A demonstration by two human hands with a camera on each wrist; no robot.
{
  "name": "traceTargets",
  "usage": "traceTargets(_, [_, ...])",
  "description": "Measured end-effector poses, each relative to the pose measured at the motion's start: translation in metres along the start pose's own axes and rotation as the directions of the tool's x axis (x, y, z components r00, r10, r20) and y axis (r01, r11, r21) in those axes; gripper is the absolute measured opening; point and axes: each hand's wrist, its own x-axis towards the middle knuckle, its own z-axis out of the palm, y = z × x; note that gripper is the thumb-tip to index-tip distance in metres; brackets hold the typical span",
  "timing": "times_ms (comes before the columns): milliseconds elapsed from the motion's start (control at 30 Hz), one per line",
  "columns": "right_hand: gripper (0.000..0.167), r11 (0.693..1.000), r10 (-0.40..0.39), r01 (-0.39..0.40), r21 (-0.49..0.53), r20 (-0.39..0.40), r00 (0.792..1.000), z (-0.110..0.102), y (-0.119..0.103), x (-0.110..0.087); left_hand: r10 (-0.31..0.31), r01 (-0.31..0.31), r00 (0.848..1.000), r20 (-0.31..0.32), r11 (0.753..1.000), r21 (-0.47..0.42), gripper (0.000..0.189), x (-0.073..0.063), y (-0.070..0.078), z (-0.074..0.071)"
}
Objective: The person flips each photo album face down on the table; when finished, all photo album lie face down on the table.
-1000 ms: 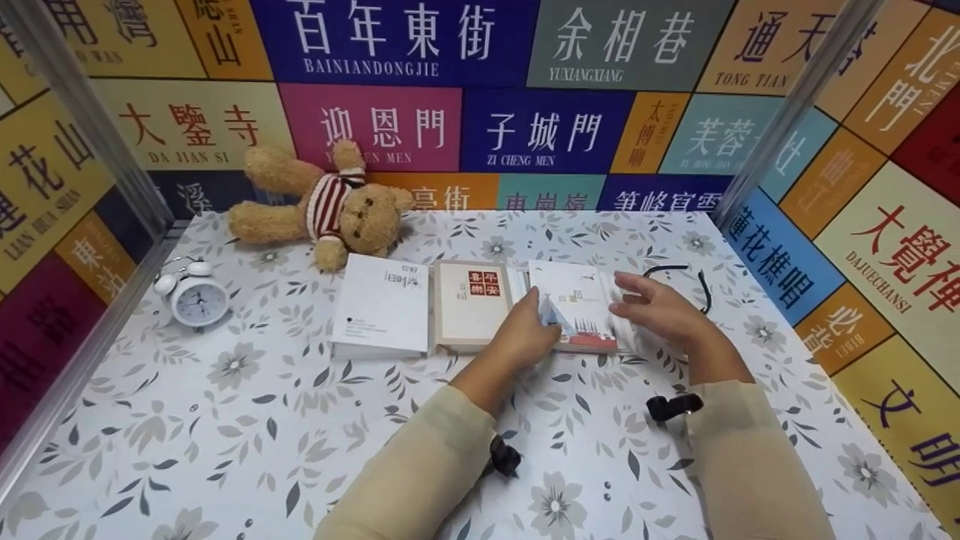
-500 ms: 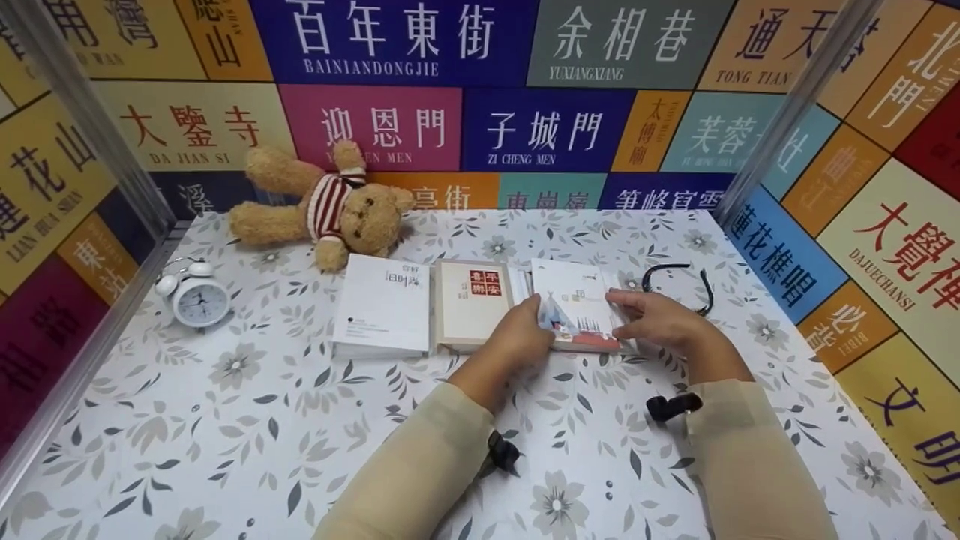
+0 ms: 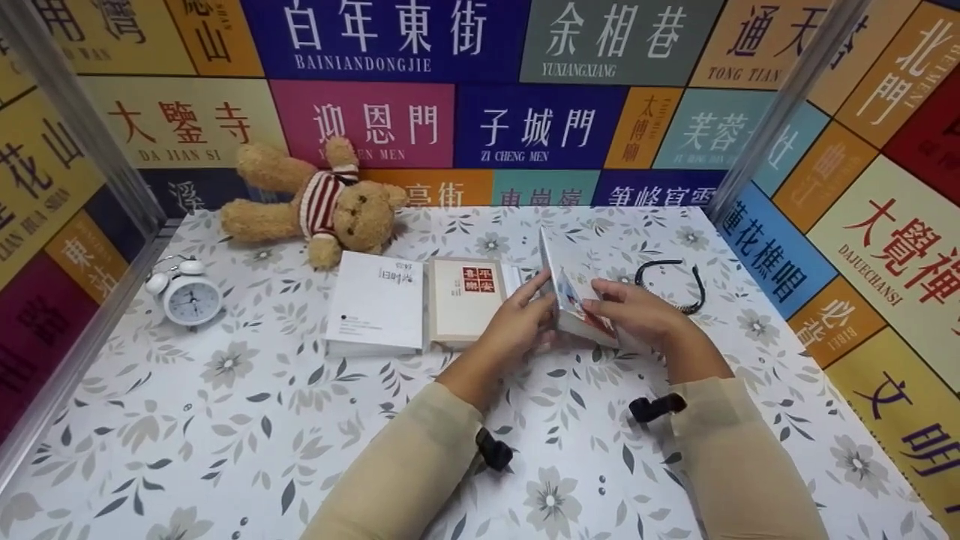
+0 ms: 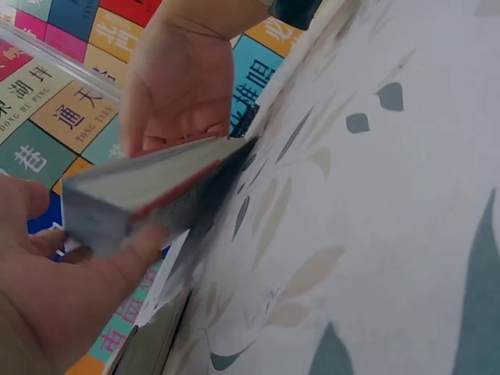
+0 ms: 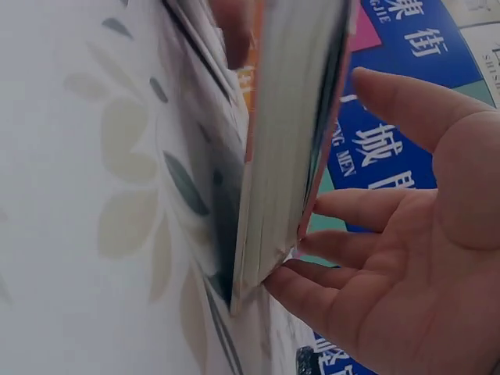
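Note:
A book point(image 3: 571, 274) with a white cover and red-and-blue picture stands tilted, its left side raised from the table. My left hand point(image 3: 517, 315) pinches that raised side; in the left wrist view the thumb point(image 4: 144, 248) lies on one face and the fingers behind. At the opposite side my right hand point(image 3: 637, 311) touches the book with extended fingertips. Its thumb point(image 5: 391, 98) stands apart from the cover in the right wrist view. Left of the hands lie a beige book point(image 3: 461, 315) with a red square and a white book point(image 3: 375, 304).
A white alarm clock point(image 3: 193, 300) stands at the left. Behind the books a teddy bear point(image 3: 322, 202) lies on its side against the printed back wall point(image 3: 540, 124). A thin black headband point(image 3: 701, 289) lies just beyond my right hand.
The book lay flat earlier; its left side has now risen, tilting it to the right. My left fingers have moved onto that side, while the right hand has shifted slightly left with it.

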Motion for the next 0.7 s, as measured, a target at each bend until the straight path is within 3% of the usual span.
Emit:
traceTargets(100, [0.085,0.996,-0.016,0.014,0.090,0.019,1.000,0.006,-0.008,-0.001,0.012,-0.008,0.999,0.040,0.995,-0.104,0.053,0.000,0.003,0.000])
traceTargets(333, [0.069,0.979,-0.122,0.125,0.161,-0.033,0.992,0.023,-0.029,-0.007,0.118,-0.112,0.988,0.097,0.992,-0.065,0.066,0.000,0.008,-0.003])
traceTargets(467, [0.069,0.967,-0.144,0.158,0.202,-0.082,0.986,0.030,-0.040,-0.011,0.132,-0.127,0.987,0.091,0.990,-0.061,0.071,-0.003,0.012,0.000])
traceTargets(700, [0.061,0.917,-0.168,0.222,0.331,-0.185,0.968,0.031,-0.040,-0.011,0.125,-0.122,0.990,0.072,0.991,-0.047,0.069,-0.005,0.014,0.003])
